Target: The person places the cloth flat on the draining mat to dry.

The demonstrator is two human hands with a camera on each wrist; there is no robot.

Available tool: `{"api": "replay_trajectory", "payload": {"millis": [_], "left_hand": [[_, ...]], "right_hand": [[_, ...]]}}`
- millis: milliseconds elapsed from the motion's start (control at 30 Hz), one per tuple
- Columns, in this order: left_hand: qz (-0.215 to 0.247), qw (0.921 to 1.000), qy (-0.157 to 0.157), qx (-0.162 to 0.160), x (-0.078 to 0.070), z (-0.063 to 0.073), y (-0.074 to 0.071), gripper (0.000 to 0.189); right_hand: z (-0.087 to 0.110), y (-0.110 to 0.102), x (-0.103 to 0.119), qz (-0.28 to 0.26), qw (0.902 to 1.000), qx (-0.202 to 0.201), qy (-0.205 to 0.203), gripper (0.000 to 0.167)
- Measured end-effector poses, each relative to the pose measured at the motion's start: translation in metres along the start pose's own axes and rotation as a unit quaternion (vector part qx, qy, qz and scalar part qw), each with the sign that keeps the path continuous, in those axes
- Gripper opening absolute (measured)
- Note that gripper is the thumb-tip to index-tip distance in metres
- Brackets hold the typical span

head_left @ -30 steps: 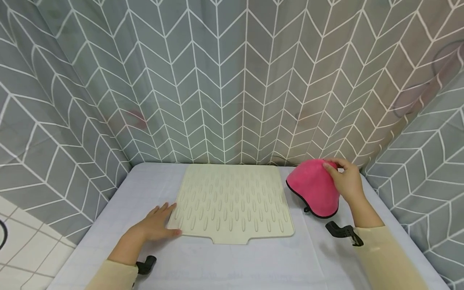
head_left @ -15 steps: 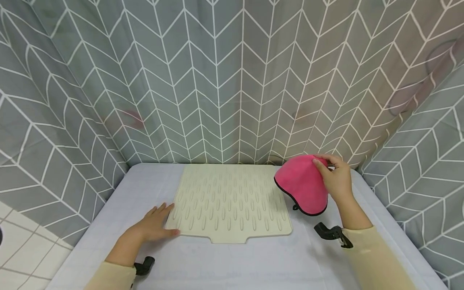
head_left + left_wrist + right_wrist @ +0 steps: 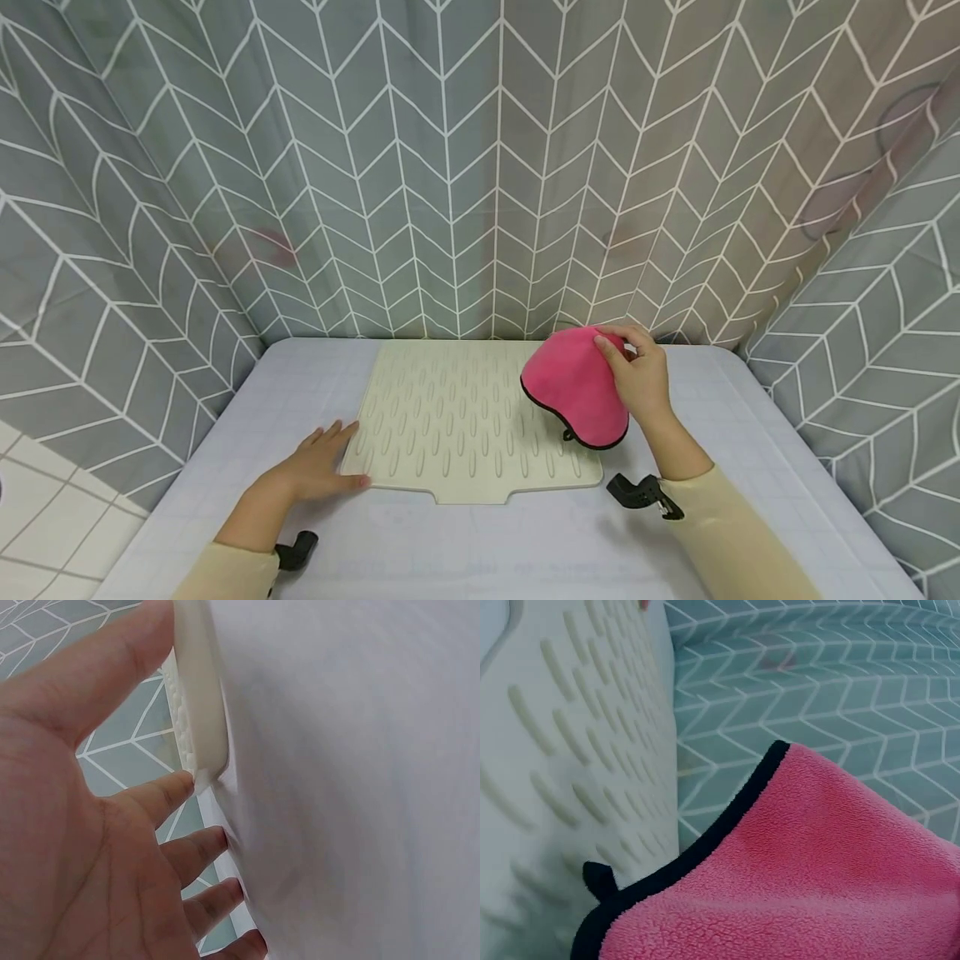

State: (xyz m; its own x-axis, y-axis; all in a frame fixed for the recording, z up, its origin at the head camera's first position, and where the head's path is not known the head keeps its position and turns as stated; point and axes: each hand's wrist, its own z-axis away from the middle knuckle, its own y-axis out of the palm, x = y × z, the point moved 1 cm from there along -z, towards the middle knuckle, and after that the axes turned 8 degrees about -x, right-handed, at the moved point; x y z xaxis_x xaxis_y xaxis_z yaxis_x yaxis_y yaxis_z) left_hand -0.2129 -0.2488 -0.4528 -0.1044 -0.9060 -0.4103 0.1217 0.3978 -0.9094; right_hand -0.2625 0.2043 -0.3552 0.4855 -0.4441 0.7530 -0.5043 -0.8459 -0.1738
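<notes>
A pink plush cloth (image 3: pixel 573 379) with black edging and a small black loop hangs from my right hand (image 3: pixel 641 367), pinched at its top between thumb and fingers. It is held over the right part of a cream ribbed mat (image 3: pixel 442 417). In the right wrist view the cloth (image 3: pixel 802 862) fills the lower right, and the mat (image 3: pixel 592 735) stands to its left; the right hand is outside that view. My left hand (image 3: pixel 311 467) lies with spread fingers at the mat's near left corner. The left wrist view shows its thumb and index fingertip touching the mat's edge (image 3: pixel 206 705).
The mat lies on a table under a white cloth cover (image 3: pixel 420 550). A grey curtain with white chevron lines (image 3: pixel 450 167) hangs behind and on both sides. White floor tiles (image 3: pixel 45 517) show at the lower left.
My right hand has carried the pink cloth leftward, from beside the mat to over its right part. The left hand has stayed at the mat's corner.
</notes>
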Motion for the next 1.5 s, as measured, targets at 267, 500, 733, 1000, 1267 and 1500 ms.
{"api": "replay_trajectory", "payload": {"millis": [267,500,733,1000,1267,1500], "left_hand": [[0.012,0.9999,0.000,-0.001,0.004,-0.002,0.004,0.108],[0.017,0.9996,0.018,-0.012,0.013,-0.004,0.009,0.112],[0.015,0.9999,0.004,-0.007,0.009,-0.003,0.007,0.111],[0.007,1.0000,-0.001,-0.004,-0.001,0.001,0.000,0.106],[0.001,1.0000,-0.005,-0.004,0.001,0.000,0.002,0.105],[0.000,1.0000,0.005,-0.006,0.002,-0.001,0.003,0.104]], "right_hand": [[0.002,0.031,-0.016,-0.050,0.9985,0.022,0.003,0.017],[0.007,0.044,0.025,-0.056,0.9975,0.043,-0.003,0.017],[0.007,0.062,0.029,-0.082,0.9948,0.061,0.004,0.018],[0.011,0.090,0.012,-0.098,0.9908,0.093,-0.010,0.019],[0.015,0.111,0.015,-0.081,0.9891,0.121,-0.019,0.019],[0.019,0.125,0.013,-0.084,0.9859,0.144,-0.010,0.018]]}}
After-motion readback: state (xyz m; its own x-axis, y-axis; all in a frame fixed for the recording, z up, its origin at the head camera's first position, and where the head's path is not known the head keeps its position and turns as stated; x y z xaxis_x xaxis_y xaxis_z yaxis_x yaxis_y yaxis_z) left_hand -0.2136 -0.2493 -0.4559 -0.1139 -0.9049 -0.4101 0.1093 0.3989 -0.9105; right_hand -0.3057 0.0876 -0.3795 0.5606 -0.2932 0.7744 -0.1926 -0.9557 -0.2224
